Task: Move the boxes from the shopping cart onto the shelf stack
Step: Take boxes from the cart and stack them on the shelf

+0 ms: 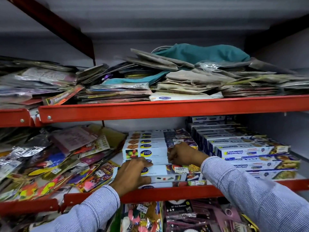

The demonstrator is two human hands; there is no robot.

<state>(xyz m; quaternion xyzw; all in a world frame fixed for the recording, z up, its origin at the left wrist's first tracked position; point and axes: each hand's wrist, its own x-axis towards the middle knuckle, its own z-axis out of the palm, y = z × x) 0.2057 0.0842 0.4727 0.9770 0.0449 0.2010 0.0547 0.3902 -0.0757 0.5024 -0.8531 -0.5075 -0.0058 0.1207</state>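
A stack of long white cling-film boxes (150,148) lies on the middle red shelf (167,191). My left hand (132,174) rests flat, fingers spread, on the front box (160,169) of that stack. My right hand (182,154) presses with bent fingers against the right part of the box one row behind. Both sleeves are blue-striped. The shopping cart is out of view.
Blue and white foil-wrap boxes (247,151) are stacked to the right on the same shelf. Loose party packets (58,161) pile at the left. The upper shelf (167,109) holds folded paper bags and cloth. Packaged goods hang below.
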